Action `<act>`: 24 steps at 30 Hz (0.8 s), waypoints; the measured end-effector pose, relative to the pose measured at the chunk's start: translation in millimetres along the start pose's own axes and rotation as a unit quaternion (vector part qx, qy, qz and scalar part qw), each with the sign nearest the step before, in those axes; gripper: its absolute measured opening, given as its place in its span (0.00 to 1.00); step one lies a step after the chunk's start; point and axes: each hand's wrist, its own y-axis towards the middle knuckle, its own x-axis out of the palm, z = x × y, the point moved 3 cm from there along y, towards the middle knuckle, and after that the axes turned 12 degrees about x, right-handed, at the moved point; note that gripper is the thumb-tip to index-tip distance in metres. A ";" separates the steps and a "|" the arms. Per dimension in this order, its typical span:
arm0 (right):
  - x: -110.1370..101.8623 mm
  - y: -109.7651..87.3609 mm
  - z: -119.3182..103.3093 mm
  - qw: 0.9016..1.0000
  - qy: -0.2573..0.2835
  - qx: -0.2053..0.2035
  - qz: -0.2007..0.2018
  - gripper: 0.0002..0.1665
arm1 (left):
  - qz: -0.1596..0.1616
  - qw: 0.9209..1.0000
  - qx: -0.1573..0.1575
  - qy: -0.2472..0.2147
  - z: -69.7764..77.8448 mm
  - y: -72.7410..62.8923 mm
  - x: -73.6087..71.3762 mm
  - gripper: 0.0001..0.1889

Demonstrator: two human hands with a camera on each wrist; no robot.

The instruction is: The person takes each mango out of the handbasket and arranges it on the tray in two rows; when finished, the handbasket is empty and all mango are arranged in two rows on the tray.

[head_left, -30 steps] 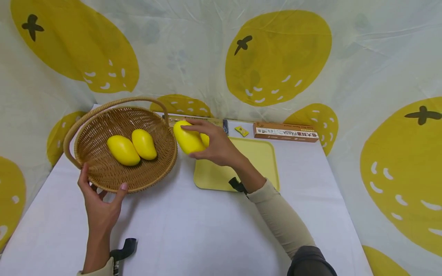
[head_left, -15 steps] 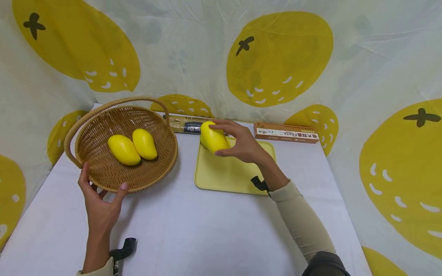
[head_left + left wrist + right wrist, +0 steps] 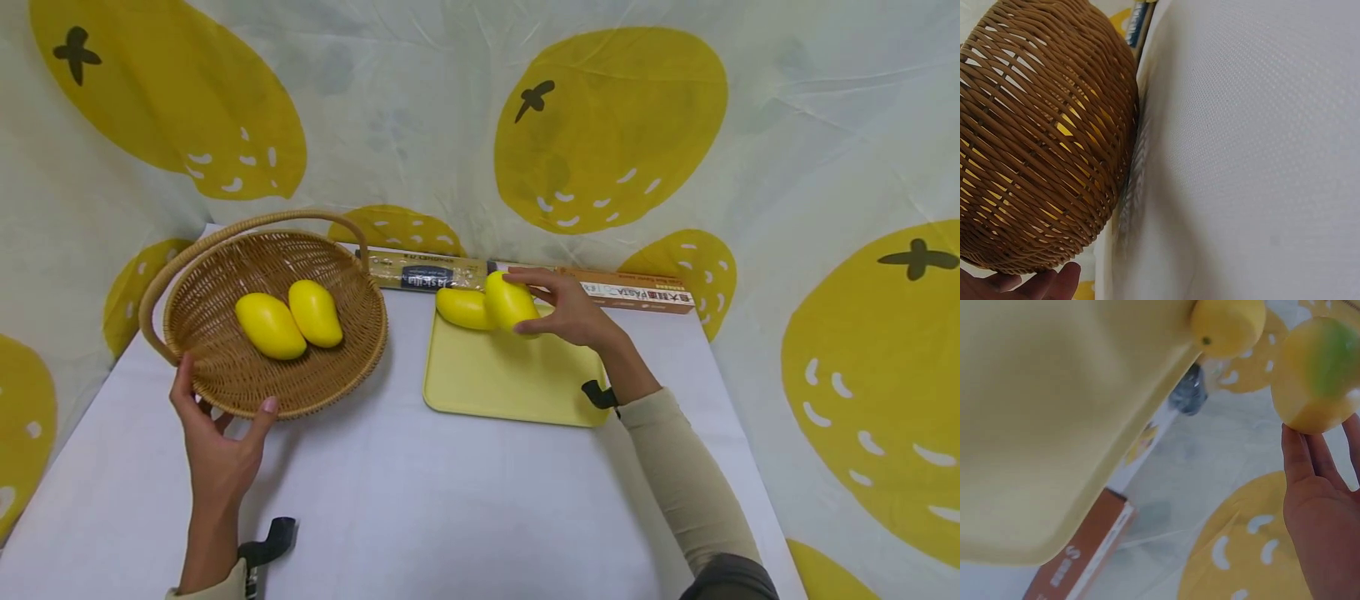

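My left hand (image 3: 221,446) grips the near rim of a brown wicker basket (image 3: 345,383), thumb over the rim and fingers at its outer side. The basket has an arched handle, and its open top faces me. Two yellow mangoes lie inside, a larger mango (image 3: 270,327) beside a smaller mango (image 3: 315,313). Over a pale yellow tray (image 3: 487,383), my right hand (image 3: 573,312) holds another mango (image 3: 510,302) between thumb and fingers. A green patch shows on this held mango (image 3: 1322,369) in the right wrist view. One more mango (image 3: 462,308) lies at the tray's back left corner.
Behind the tray, a gold spaghetti pack (image 3: 423,271) and a brown pasta box (image 3: 637,292) lie along the back of the white-covered table (image 3: 420,500). A curtain printed with large yellow fruit (image 3: 611,125) hangs behind and at the sides.
My right hand has carried its mango rightward, from beside the basket to above the tray. The mango at the tray's back left has come into full view. My left hand stays on the basket.
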 end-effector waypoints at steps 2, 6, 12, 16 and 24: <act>-5.1 -1.2 7.0 1.000 0.007 0.008 -0.001 0.45 | -0.001 1.000 0.001 -0.001 0.3 0.1 0.0 0.59; -14.2 -4.6 20.8 1.000 0.010 0.028 0.000 0.45 | -0.001 1.000 0.000 -0.001 0.6 0.0 0.0 0.59; -23.2 -8.1 39.3 0.998 -0.010 0.057 -0.010 0.45 | 0.000 1.000 0.000 -0.001 0.9 -0.4 -0.9 0.59; -26.0 -9.8 51.9 0.996 -0.020 0.081 -0.016 0.45 | 0.000 1.000 -0.001 -0.003 1.0 -0.7 -0.8 0.59; -29.5 -9.9 67.5 0.996 -0.028 0.084 -0.030 0.44 | 0.000 1.000 0.003 -0.005 1.6 -0.9 -0.2 0.59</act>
